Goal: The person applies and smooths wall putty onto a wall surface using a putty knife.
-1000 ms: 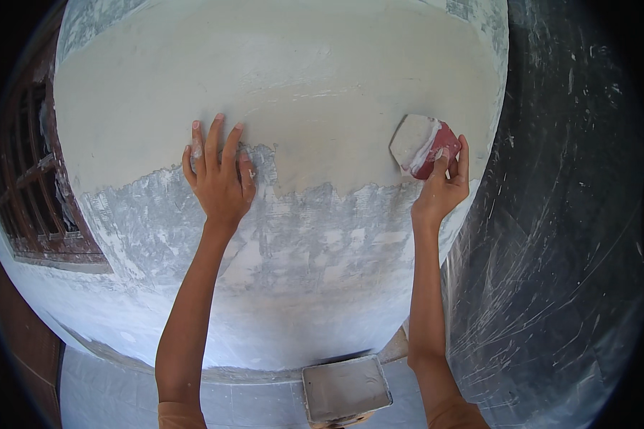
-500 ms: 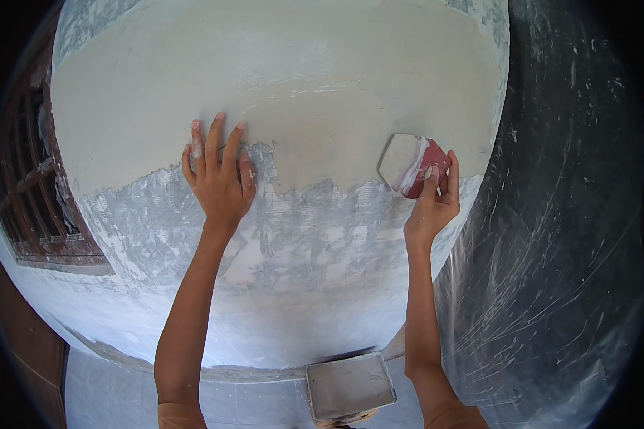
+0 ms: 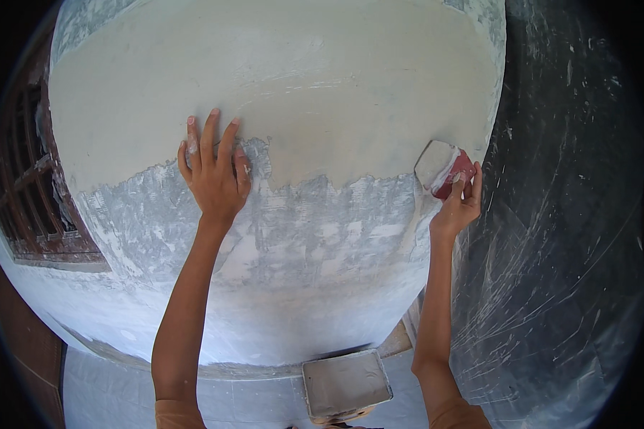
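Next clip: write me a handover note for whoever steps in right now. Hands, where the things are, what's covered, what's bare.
Left hand: flat on the wall, fingers spread, at the edge of the fresh coat; holds nothing.
Right hand: grips a red-handled putty knife, blade against the wall at the coat's right lower edge.
Tray: below, between the forearms, smeared with putty.
Window grille: at the left.
Done: upper wall has a smooth grey coat.
Left: lower band, patchy and scraped, down to the wall's bottom edge.
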Demonstrator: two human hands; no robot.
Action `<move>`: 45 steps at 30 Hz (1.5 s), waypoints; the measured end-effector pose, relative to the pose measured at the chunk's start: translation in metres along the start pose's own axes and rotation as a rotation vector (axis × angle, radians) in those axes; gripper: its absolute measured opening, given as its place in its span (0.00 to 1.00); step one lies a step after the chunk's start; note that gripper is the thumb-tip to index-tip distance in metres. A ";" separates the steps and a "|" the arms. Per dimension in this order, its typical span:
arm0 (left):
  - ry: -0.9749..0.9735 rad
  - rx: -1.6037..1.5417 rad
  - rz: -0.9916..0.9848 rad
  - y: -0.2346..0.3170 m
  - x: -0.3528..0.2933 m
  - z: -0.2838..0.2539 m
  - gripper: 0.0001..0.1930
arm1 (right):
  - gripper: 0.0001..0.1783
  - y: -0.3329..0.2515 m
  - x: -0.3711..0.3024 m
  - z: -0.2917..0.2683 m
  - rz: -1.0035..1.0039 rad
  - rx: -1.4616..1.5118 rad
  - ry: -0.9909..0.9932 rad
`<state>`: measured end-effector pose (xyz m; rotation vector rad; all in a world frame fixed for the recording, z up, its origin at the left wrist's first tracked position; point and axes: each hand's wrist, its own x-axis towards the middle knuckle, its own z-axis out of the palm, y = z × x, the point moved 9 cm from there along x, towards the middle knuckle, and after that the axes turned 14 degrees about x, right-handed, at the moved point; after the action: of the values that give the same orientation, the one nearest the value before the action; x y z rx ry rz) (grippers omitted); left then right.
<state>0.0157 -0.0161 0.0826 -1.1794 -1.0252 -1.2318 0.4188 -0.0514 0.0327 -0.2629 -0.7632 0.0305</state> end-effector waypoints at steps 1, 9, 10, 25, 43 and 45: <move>-0.008 0.002 0.015 0.002 0.000 0.001 0.20 | 0.22 0.000 -0.003 0.006 0.011 0.025 -0.018; 0.019 -0.021 -0.021 -0.011 -0.002 0.000 0.20 | 0.20 0.008 -0.114 0.182 0.179 0.152 -0.512; 0.028 -0.019 -0.025 -0.013 -0.002 -0.002 0.20 | 0.20 0.008 -0.111 0.187 0.151 0.125 -0.515; 0.023 -0.022 -0.017 -0.007 -0.002 -0.001 0.20 | 0.20 0.015 -0.115 0.163 0.232 0.110 -0.531; 0.019 0.000 -0.035 -0.009 -0.005 0.000 0.21 | 0.20 0.018 -0.136 0.160 0.188 0.155 -0.561; 0.013 0.008 -0.023 -0.008 -0.003 -0.001 0.21 | 0.19 0.023 -0.117 0.140 0.199 0.123 -0.449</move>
<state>0.0078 -0.0163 0.0797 -1.1552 -1.0363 -1.2508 0.2391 -0.0117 0.0443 -0.2157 -1.1739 0.3325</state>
